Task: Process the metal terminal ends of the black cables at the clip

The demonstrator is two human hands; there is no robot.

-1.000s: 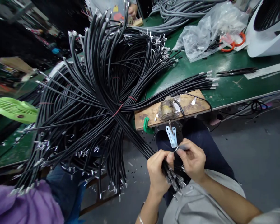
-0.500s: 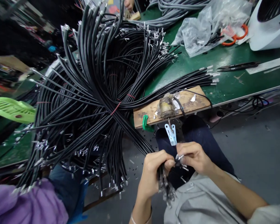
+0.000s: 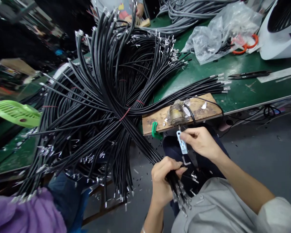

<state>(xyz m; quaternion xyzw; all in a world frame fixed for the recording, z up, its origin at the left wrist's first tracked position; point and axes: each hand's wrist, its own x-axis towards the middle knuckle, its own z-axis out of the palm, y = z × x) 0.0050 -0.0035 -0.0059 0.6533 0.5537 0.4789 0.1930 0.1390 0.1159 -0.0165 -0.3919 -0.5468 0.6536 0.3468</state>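
My left hand (image 3: 163,178) is closed around a bundle of black cables (image 3: 145,145), whose stripped, silvery ends poke out below the fist. One cable end, fanned into thin wires, sticks up by the thumb. My right hand (image 3: 201,142) pinches a light-blue clothespin (image 3: 182,142) between thumb and fingers. The clothespin sits at the tip of a thin shaft from a small motor (image 3: 176,113), which is wrapped in clear plastic or tape. Beneath the motor is a wooden board (image 3: 151,120), with a green clamp (image 3: 156,130) at its front edge.
A large heap of black cables (image 3: 106,71) covers the left of the green table (image 3: 242,94). Orange-handled scissors (image 3: 253,40), a plastic bag (image 3: 206,42), black snips (image 3: 248,75) and a white fan (image 3: 269,42) lie right. A person in purple (image 3: 38,213) sits at left; another person's hands (image 3: 139,11) show behind.
My right hand has moved up from the cable end by my left hand and taken hold of the clothespin, whose handles are now squeezed together. My left hand still grips the bundle.
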